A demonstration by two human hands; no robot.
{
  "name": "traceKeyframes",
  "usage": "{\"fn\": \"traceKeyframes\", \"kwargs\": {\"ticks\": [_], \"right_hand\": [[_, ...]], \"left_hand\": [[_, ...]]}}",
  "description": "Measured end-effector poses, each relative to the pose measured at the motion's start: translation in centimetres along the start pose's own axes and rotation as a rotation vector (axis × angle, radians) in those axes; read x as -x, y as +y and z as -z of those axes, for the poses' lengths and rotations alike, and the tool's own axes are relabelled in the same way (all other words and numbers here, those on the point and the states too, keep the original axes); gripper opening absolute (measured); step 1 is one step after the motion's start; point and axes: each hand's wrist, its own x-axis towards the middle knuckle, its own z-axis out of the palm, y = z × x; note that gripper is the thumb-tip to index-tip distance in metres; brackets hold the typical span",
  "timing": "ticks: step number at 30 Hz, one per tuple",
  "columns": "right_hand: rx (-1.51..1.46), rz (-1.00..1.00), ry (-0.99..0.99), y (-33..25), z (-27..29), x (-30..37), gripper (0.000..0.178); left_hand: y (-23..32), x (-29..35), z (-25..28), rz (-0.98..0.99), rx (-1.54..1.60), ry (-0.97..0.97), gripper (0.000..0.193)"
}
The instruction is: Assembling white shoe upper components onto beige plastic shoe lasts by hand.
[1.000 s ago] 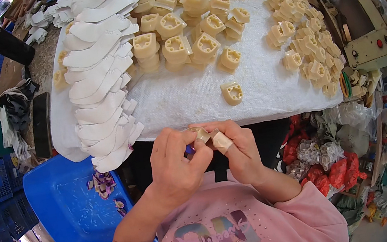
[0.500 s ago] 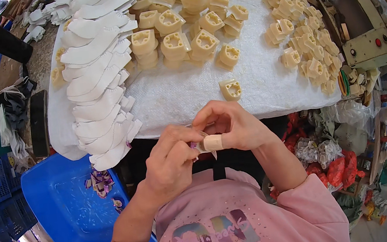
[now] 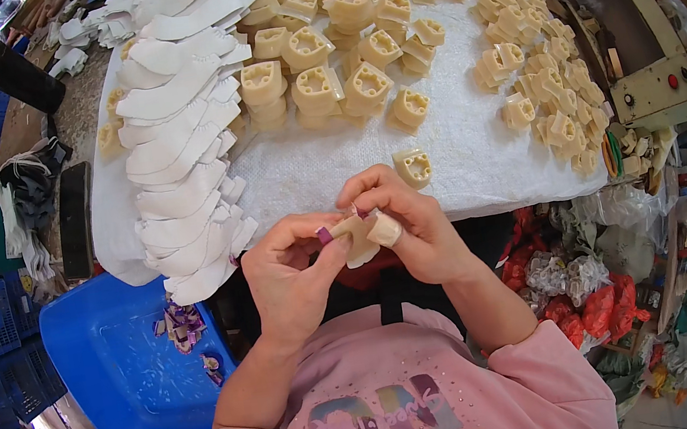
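Observation:
In front of my chest, both hands pinch one small flat cream piece [image 3: 359, 246] with purple bits at its upper edge. Fingers and thumb of my left hand [image 3: 287, 262] close on its left side, beside a purple tab [image 3: 325, 235]. My right hand [image 3: 411, 227] grips the other side; a pale beige wrap [image 3: 384, 230] covers its thumb. Part of the piece is hidden by the fingers. Just beyond my right hand stands a single cream shoe heel [image 3: 413, 169] on the white sheet. Overlapping white flat cut pieces [image 3: 177, 156] form a long row to the left.
Many cream shoe heels [image 3: 367, 88] stand stacked on the white woven sheet [image 3: 284, 166], with another pile [image 3: 550, 89] at right. A blue basin [image 3: 109, 361] at lower left holds purple scraps [image 3: 179, 325]. A dark phone [image 3: 76, 219] lies left; red bags [image 3: 598, 304] are at right.
My hands have moved slightly up and apart at the fingertips. The cream piece now shows more openly between them, with purple visible on both sides.

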Motion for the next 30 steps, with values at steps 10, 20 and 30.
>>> {"fn": "traceKeyframes", "kwargs": {"ticks": [10,20,30], "right_hand": [[0.176,0.039,0.106,-0.7,-0.4,-0.2,0.014],[-0.197,-0.01,0.122,-0.8,1.2,0.5,0.019],[0.123,0.14,0.038,-1.2,2.3,0.2,0.056]], "left_hand": [[0.1,-0.3,-0.7,0.014,-0.045,-0.044,0.012],[0.3,-0.4,-0.2,-0.418,-0.615,-0.083,0.011],[-0.1,-0.1,0.3,-0.577,-0.462,-0.227,0.039]]}}
